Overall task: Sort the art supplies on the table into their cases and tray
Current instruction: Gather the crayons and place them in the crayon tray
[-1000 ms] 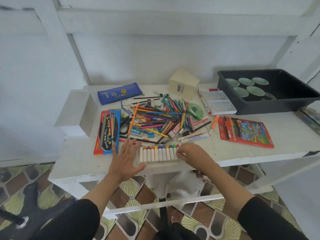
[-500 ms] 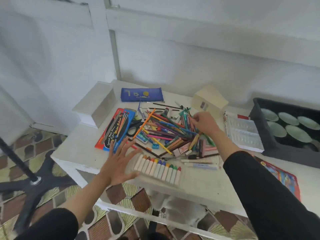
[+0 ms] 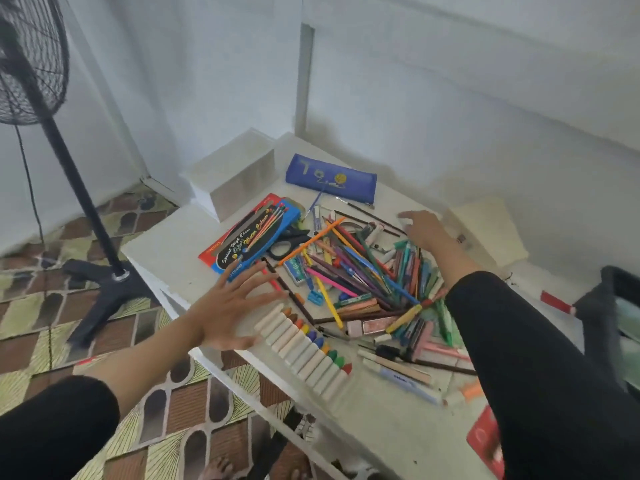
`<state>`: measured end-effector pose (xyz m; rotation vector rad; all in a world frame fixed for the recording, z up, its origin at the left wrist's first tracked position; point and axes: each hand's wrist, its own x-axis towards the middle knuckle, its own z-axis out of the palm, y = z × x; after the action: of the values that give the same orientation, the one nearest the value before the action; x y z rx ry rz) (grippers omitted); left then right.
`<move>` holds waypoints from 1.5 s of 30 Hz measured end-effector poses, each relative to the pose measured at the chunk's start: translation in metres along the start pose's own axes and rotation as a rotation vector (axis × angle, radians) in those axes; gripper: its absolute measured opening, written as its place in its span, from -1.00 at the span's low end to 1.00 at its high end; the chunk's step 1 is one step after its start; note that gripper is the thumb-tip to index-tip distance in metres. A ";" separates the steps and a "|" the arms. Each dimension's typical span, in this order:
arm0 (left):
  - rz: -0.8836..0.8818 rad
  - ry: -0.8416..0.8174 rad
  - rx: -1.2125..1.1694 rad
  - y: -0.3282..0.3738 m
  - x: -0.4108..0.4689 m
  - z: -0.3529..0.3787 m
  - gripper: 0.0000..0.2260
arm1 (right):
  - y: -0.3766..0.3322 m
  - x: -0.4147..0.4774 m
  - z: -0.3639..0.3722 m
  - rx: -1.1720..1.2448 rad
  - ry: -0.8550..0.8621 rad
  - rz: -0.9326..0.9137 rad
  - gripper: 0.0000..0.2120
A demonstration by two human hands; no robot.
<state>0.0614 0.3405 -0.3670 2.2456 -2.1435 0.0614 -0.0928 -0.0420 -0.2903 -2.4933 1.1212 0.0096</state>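
Note:
A heap of coloured pencils, pens and markers [image 3: 367,275] covers the middle of the white table [image 3: 194,271]. A row of crayons in a clear tray [image 3: 304,344] lies near the front edge. My left hand [image 3: 232,306] is spread flat just left of the crayons, fingers straight. My right hand [image 3: 420,226] reaches over the far side of the heap toward the blue pencil case [image 3: 330,178], fingers loosely extended and holding nothing. A blue and red brush pack [image 3: 249,237] lies left of the heap, with black scissors [image 3: 289,244] beside it.
A white box [image 3: 232,174] stands at the table's far left corner and a cream box [image 3: 488,230] at the back right. A dark tray [image 3: 609,292] sits at the right edge. A black standing fan [image 3: 69,168] is on the tiled floor to the left.
My right hand has left the crayon row and moved across the heap toward the far side near the blue case. The view has swung left. My left hand stays by the crayons.

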 end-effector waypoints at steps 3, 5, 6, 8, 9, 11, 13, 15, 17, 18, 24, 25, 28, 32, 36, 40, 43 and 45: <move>0.000 0.013 0.000 0.001 0.000 0.000 -0.25 | 0.002 0.015 0.016 -0.080 -0.078 0.015 -0.64; -0.004 0.018 -0.008 0.002 0.000 -0.001 -0.25 | 0.004 0.022 0.025 -0.096 -0.062 0.036 -0.66; -0.005 0.020 -0.017 0.002 0.000 -0.002 -0.25 | 0.005 0.024 0.029 -0.080 -0.048 0.048 -0.67; -0.008 0.016 -0.036 0.003 0.000 -0.003 -0.24 | 0.006 0.025 0.032 -0.052 -0.003 0.057 -0.68; -0.009 0.017 -0.041 0.003 0.000 -0.004 -0.25 | 0.005 0.023 0.030 -0.031 0.026 0.060 -0.68; -0.010 0.021 -0.046 0.003 0.000 -0.004 -0.25 | 0.005 0.018 0.031 -0.013 0.101 0.032 -0.68; -0.008 0.028 -0.050 0.004 0.000 -0.005 -0.25 | 0.008 0.014 0.031 0.113 0.223 0.013 -0.66; -0.002 0.039 -0.056 0.005 -0.001 -0.004 -0.26 | 0.005 0.002 0.028 0.236 0.374 -0.027 -0.71; 0.006 0.045 -0.061 0.005 -0.001 -0.004 -0.26 | 0.000 -0.012 0.024 0.355 0.498 -0.035 -0.81; 0.012 0.049 -0.067 0.005 -0.001 -0.003 -0.26 | -0.003 -0.020 0.023 0.435 0.537 -0.021 -0.85; 0.030 0.051 -0.113 0.002 -0.002 0.003 -0.27 | -0.028 -0.082 0.026 0.895 0.641 0.084 -0.84; 0.043 0.057 -0.124 0.001 -0.002 0.003 -0.27 | -0.033 -0.098 0.027 0.973 0.648 0.110 -0.77; 0.063 0.074 -0.160 0.000 -0.003 0.003 -0.27 | -0.050 -0.146 0.030 1.138 0.648 0.154 -0.63; 0.076 0.104 -0.243 -0.005 -0.003 0.006 -0.29 | -0.063 -0.207 0.053 1.141 0.659 0.202 -0.68; 0.098 0.147 -0.248 -0.006 -0.002 0.008 -0.33 | -0.070 -0.256 0.092 1.030 0.637 0.289 -0.78; 0.114 0.177 -0.245 -0.006 -0.001 0.010 -0.34 | -0.084 -0.291 0.118 0.874 0.671 0.352 -0.88; 0.122 0.186 -0.251 -0.007 -0.002 0.010 -0.34 | -0.094 -0.305 0.131 0.773 0.711 0.369 -0.89; 0.124 0.187 -0.250 -0.007 -0.002 0.010 -0.34 | -0.100 -0.312 0.138 0.720 0.722 0.356 -0.86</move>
<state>0.0683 0.3422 -0.3773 1.8917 -2.0617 0.0056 -0.2104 0.2913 -0.3285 -1.6377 1.4743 -1.0598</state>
